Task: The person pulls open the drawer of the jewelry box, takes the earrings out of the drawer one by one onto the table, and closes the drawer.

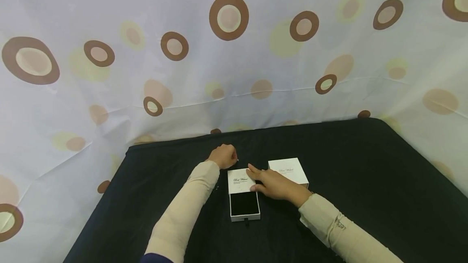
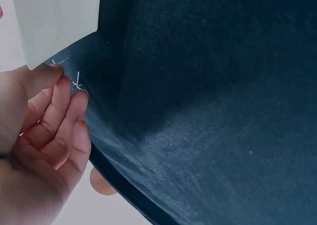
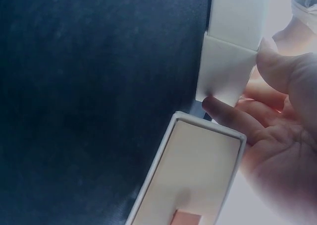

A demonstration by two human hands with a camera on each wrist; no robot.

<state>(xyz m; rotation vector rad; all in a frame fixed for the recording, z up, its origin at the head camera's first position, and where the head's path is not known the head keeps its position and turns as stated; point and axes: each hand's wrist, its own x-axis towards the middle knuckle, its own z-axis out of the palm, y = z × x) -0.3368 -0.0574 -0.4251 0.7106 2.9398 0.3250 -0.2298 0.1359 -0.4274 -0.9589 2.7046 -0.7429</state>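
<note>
My left hand [image 1: 223,156] is just beyond the far end of a white gift box [image 1: 235,177]. Its thumb and forefinger pinch a small, thin silvery piece [image 2: 78,81], whose kind I cannot tell. The other fingers are loosely bent. Lettering marks the box's top, and its drawer [image 1: 245,217], lined in black, is slid partway out toward me. From the right side my right hand [image 1: 274,184] rests on the box, thumb and forefinger spread over its cover. In the right wrist view the thumb [image 3: 272,64] lies along the box's edge and a fingertip touches its lower corner.
A second white gift box [image 1: 289,169] with similar lettering sits right behind my right hand. Its near end shows a pale inner panel [image 3: 198,155] with a reddish-brown tab. Black cloth [image 1: 343,153] covers the table, and a patterned curtain [image 1: 234,64] hangs behind it.
</note>
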